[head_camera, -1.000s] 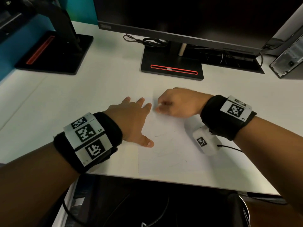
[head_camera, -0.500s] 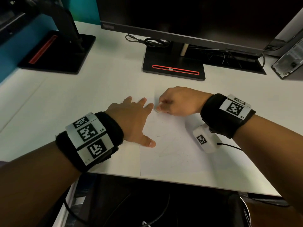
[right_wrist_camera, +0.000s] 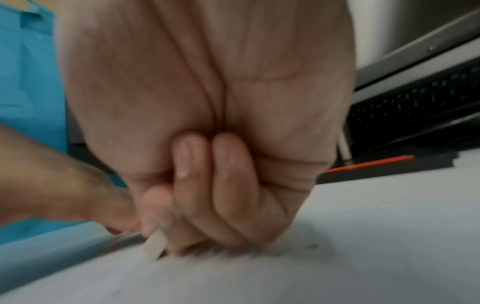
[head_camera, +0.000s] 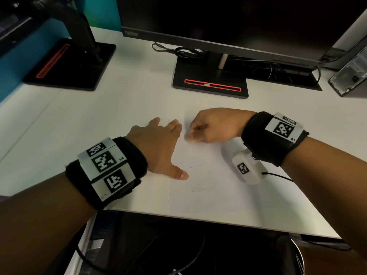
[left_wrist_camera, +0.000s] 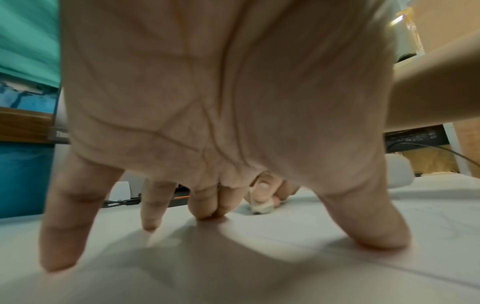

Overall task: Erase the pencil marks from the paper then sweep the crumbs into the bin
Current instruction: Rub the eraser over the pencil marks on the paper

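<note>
A white sheet of paper (head_camera: pixel 214 191) with faint pencil scribbles (head_camera: pixel 202 185) lies at the desk's front edge. My left hand (head_camera: pixel 158 143) rests flat on the paper's left edge, its spread fingers (left_wrist_camera: pixel 59 236) straight and pressing down. My right hand (head_camera: pixel 210 128) pinches a small white eraser (head_camera: pixel 188 139) and holds its tip on the paper's far left part, close to my left fingertips. The eraser (left_wrist_camera: pixel 262 207) also shows in the left wrist view and the eraser (right_wrist_camera: pixel 154 246) in the right wrist view, where it touches the sheet. No bin is in view.
A monitor stand (head_camera: pixel 210 84) with a red stripe stands behind the paper, with cables (head_camera: pixel 178 50) beside it. A second stand (head_camera: pixel 65 64) is at the back left. A grey computer case (head_camera: pixel 351 76) sits at the far right. A dark space lies below the desk's front edge (head_camera: pixel 218 221).
My right hand with the eraser has shifted slightly over the far part of the paper, a small rubbing movement. The left hand stays pressed on the sheet.
</note>
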